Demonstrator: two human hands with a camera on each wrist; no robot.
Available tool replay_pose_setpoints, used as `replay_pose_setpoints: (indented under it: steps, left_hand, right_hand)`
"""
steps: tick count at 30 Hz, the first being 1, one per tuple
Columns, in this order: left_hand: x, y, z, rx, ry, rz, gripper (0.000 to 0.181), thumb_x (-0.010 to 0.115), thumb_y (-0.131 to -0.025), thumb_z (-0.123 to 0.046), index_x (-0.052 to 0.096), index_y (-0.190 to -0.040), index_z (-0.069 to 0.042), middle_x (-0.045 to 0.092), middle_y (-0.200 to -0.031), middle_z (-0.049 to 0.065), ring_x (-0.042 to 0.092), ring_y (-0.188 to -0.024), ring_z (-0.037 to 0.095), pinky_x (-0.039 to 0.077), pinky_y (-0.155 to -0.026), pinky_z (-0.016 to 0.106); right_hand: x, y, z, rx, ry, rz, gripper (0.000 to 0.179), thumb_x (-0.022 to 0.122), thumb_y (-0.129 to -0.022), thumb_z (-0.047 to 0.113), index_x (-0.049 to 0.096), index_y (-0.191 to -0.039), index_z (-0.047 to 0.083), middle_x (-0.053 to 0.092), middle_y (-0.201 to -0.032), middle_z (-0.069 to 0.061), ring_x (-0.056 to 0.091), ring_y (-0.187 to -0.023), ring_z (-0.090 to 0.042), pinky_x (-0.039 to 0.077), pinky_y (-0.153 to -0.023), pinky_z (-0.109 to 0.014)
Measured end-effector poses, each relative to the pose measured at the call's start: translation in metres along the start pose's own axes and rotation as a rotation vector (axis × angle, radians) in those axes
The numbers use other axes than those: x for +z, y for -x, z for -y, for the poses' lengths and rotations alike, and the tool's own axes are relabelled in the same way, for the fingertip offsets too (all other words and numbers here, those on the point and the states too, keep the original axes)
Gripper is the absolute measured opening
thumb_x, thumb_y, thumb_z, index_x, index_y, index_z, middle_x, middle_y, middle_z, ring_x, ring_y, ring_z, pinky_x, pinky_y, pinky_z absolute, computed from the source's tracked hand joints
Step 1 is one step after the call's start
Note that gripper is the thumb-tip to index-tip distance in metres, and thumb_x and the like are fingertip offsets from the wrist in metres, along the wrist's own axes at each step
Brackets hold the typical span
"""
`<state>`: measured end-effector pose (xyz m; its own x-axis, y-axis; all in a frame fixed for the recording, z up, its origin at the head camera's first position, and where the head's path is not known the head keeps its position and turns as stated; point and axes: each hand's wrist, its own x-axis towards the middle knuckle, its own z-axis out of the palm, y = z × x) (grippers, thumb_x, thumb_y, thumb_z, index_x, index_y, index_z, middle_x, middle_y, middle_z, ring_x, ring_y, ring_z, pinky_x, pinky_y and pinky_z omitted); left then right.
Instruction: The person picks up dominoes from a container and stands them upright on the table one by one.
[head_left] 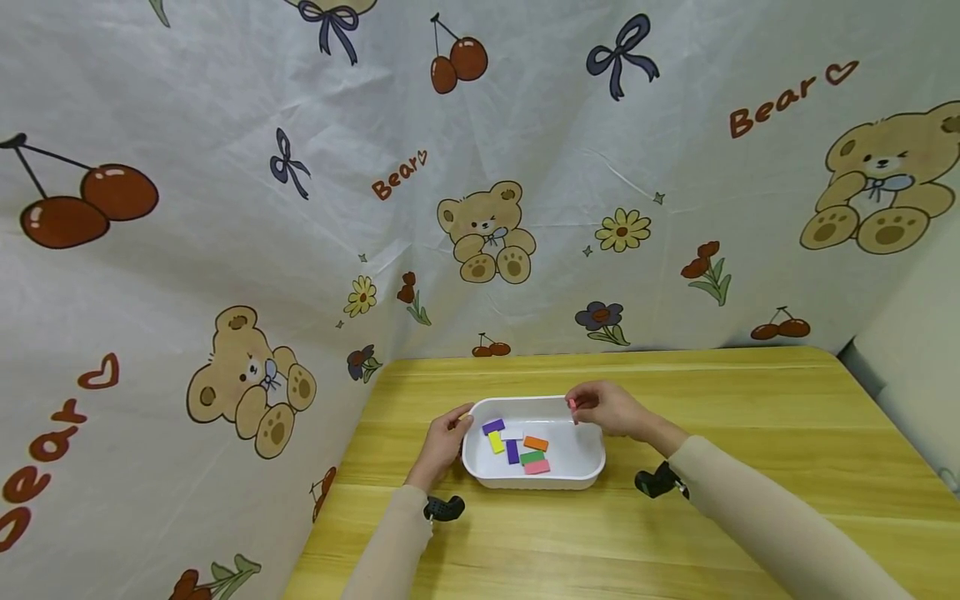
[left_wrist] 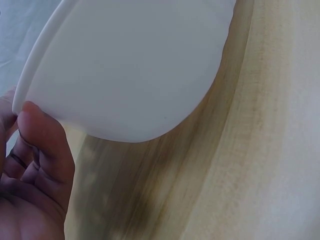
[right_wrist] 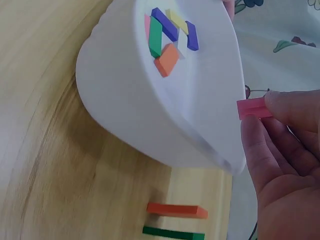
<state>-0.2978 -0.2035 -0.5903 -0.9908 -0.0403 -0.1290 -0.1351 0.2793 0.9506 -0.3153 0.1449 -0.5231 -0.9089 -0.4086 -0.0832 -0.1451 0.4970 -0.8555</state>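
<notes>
A white plastic tray [head_left: 525,482] sits on the table with several small coloured blocks inside. Among them are an orange block [head_left: 536,443], a green block [head_left: 532,457], a yellow block [head_left: 496,442] and two purple ones. My left hand [head_left: 442,446] grips the tray's left end, thumb at the rim [left_wrist: 37,52]. Over the tray's back right corner, my right hand [head_left: 611,410] pinches a small pink block [right_wrist: 252,107] between thumb and fingertips. In the right wrist view the block shows beside the tray's rim.
On the wooden table [head_left: 540,542], beside the tray in the right wrist view, another orange block [right_wrist: 177,210] and another green block [right_wrist: 173,233] lie close together. A cloth printed with bears [head_left: 487,233] hangs behind the table and along its left side.
</notes>
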Motion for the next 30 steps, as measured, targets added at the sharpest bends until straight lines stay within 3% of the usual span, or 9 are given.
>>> replay_pose_setpoints:
  steps: [11,30]
  left_hand:
    - [0.000,-0.004,0.004,-0.015,0.016,0.002,0.037,0.061,-0.105,-0.030,0.065,-0.142,-0.024,0.053,-0.097,0.006,0.050,-0.080,0.016,0.044,-0.055,0.021]
    - [0.000,-0.001,0.002,-0.019,0.028,0.007,0.040,0.060,-0.105,-0.031,0.063,-0.144,-0.021,0.052,-0.097,0.006,0.049,-0.075,0.014,0.043,-0.052,0.021]
  right_hand:
    - [-0.019,0.014,-0.013,0.003,-0.001,-0.034,0.029,0.069,-0.097,0.005,0.066,-0.125,-0.003,0.069,-0.116,-0.017,0.064,-0.103,-0.024,0.059,-0.088,-0.036]
    - [-0.046,0.027,-0.030,0.013,-0.022,-0.089,0.027,0.069,-0.099,0.008,0.066,-0.124,-0.002,0.068,-0.118,-0.022,0.065,-0.107,-0.027,0.059,-0.087,-0.034]
